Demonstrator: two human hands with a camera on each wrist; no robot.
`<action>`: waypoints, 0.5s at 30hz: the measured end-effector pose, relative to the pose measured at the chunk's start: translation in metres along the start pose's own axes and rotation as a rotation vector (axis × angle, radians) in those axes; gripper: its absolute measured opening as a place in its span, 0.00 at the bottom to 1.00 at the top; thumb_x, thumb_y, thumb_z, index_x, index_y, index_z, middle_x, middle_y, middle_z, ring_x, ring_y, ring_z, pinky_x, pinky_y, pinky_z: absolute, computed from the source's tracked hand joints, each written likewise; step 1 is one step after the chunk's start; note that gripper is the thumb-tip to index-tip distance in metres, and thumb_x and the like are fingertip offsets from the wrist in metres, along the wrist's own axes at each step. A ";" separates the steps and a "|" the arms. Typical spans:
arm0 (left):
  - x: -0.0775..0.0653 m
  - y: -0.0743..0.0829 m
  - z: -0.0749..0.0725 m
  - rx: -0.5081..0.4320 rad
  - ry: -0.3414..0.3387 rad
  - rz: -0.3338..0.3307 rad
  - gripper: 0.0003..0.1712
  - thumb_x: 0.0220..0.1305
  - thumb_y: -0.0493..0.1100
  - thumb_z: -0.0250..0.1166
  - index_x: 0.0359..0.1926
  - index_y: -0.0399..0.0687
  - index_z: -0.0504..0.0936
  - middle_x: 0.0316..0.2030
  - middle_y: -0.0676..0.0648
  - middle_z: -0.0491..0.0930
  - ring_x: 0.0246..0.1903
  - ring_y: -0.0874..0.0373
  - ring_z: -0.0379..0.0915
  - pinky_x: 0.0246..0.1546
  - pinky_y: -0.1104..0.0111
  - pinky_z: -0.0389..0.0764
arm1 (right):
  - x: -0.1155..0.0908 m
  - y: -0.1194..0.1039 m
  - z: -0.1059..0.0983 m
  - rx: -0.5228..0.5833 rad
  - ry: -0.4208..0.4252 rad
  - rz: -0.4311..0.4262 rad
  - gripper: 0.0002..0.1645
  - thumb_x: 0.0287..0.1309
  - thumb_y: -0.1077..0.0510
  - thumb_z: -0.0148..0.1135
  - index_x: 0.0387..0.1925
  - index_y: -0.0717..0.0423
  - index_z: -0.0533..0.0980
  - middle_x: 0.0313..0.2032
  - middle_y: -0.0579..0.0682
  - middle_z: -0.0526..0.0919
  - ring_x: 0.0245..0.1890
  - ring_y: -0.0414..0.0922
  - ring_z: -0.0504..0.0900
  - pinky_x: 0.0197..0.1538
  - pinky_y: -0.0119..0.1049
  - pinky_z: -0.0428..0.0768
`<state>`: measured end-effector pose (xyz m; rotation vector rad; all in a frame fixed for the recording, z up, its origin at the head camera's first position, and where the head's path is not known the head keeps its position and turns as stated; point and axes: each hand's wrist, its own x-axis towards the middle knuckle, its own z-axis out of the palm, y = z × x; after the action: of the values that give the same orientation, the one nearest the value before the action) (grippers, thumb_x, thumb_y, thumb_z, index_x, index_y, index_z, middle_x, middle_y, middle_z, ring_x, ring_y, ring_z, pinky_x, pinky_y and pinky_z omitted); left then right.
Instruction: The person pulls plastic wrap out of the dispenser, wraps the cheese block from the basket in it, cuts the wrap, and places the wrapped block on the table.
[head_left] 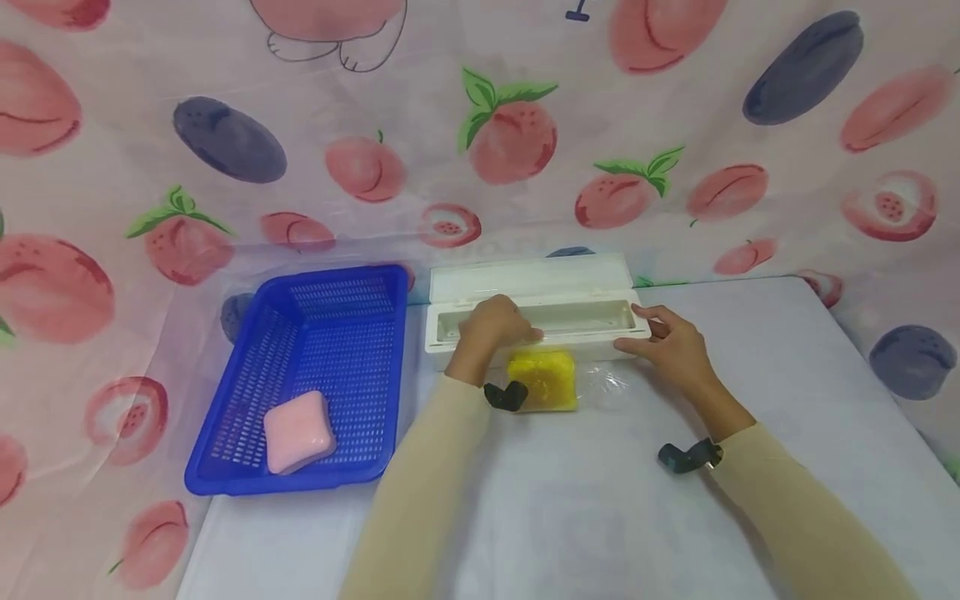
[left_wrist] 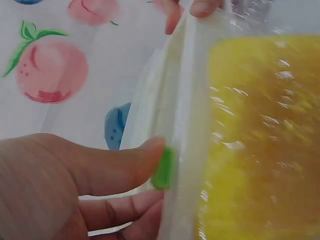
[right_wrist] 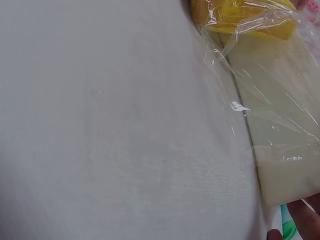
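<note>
A long white box (head_left: 577, 317) with its hinged lid (head_left: 532, 279) raised stands at the back of the table. My left hand (head_left: 495, 321) reaches over the left part of its compartment. In the left wrist view, thumb and fingers pinch a small green piece (left_wrist: 162, 171) beside the box's wall; its far side is hidden. My right hand (head_left: 678, 346) grips the box's right end, thumb in front and fingers behind. Before the box lies a yellow block (head_left: 546, 383) in clear plastic wrap (right_wrist: 280, 105), which spreads rightward against the box's front.
A blue plastic basket (head_left: 393, 375) stands on the left, holding a pink rounded block (head_left: 298, 433). The white tabletop (head_left: 585, 508) extends toward me and to the right. Behind it hangs a fruit-patterned cloth (head_left: 420, 108). Each wrist wears a dark band.
</note>
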<state>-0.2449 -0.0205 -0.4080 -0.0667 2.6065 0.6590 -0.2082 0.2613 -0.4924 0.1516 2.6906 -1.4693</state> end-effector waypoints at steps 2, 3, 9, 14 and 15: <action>-0.006 -0.006 -0.001 0.039 0.061 -0.021 0.24 0.58 0.62 0.72 0.46 0.50 0.86 0.47 0.49 0.85 0.53 0.49 0.77 0.60 0.43 0.72 | 0.001 0.000 0.001 0.009 -0.003 -0.002 0.50 0.45 0.33 0.79 0.66 0.48 0.72 0.74 0.47 0.68 0.68 0.57 0.76 0.47 0.24 0.83; -0.009 -0.008 -0.001 0.059 0.096 -0.030 0.24 0.58 0.62 0.72 0.45 0.50 0.86 0.47 0.48 0.84 0.53 0.47 0.76 0.60 0.44 0.72 | 0.001 0.000 0.002 0.014 -0.005 0.001 0.50 0.44 0.33 0.79 0.66 0.48 0.72 0.74 0.47 0.68 0.67 0.57 0.76 0.46 0.22 0.82; -0.026 -0.031 0.014 -0.013 0.411 -0.142 0.22 0.55 0.57 0.73 0.40 0.47 0.79 0.52 0.36 0.71 0.58 0.38 0.60 0.55 0.44 0.66 | 0.002 0.001 0.005 -0.007 -0.017 -0.001 0.52 0.43 0.31 0.79 0.67 0.47 0.72 0.74 0.47 0.69 0.67 0.56 0.76 0.56 0.36 0.83; -0.032 -0.052 0.037 -0.318 0.602 -0.200 0.44 0.50 0.60 0.75 0.63 0.49 0.68 0.75 0.33 0.48 0.76 0.33 0.38 0.64 0.31 0.54 | 0.000 0.003 0.003 0.005 0.004 -0.017 0.50 0.45 0.34 0.79 0.67 0.48 0.72 0.74 0.51 0.69 0.65 0.57 0.78 0.49 0.22 0.82; -0.032 -0.057 0.042 -0.376 0.621 -0.208 0.49 0.49 0.61 0.75 0.67 0.50 0.64 0.77 0.34 0.43 0.77 0.33 0.38 0.65 0.31 0.55 | -0.001 0.003 0.003 0.013 0.000 -0.023 0.50 0.46 0.34 0.79 0.67 0.49 0.72 0.74 0.52 0.69 0.65 0.57 0.79 0.46 0.18 0.80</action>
<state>-0.1905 -0.0535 -0.4524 -0.7571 2.9357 1.1919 -0.2072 0.2609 -0.4963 0.1218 2.6918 -1.4928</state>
